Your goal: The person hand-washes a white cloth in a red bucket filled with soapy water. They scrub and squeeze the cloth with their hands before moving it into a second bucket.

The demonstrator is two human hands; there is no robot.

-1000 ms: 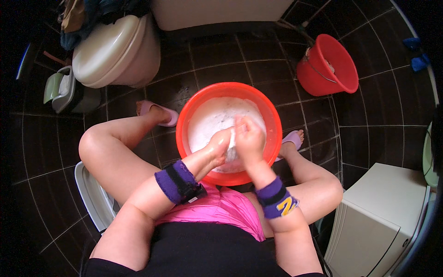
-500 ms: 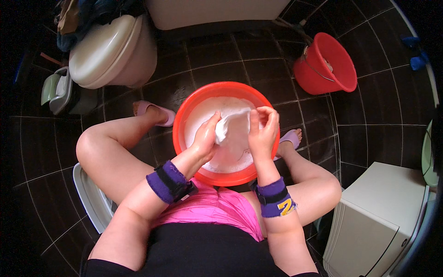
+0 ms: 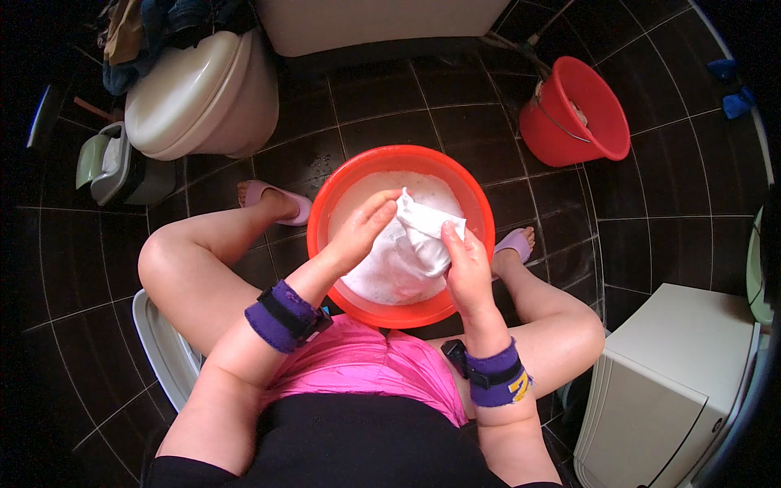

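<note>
An orange-red basin [image 3: 390, 316] stands on the floor between my knees, with cloudy, sudsy water [image 3: 378, 272] in it. Over the water a wet white cloth [image 3: 423, 232] is stretched between my hands, its upper edge spread and its lower part hanging in a rounded fold. The cloth's upper left corner is at the fingertips of my left hand [image 3: 362, 233], which is closed on it. My right hand [image 3: 469, 272] pinches the opposite side between thumb and fingers. What kind of cloth item it is does not show clearly. Purple bands wrap both my forearms.
A red bucket [image 3: 557, 122] with something in it stands at the far right. The toilet [image 3: 183, 98] is at the far left beside a small bin [image 3: 110, 191]. A pale cabinet [image 3: 651, 366] stands to the right. Part of a white stool [image 3: 163, 350] shows by my left thigh.
The white cloth, bunched and partly hidden before, is now opened out between my hands. My right hand has moved lower and turned; my left hand has shifted slightly.
</note>
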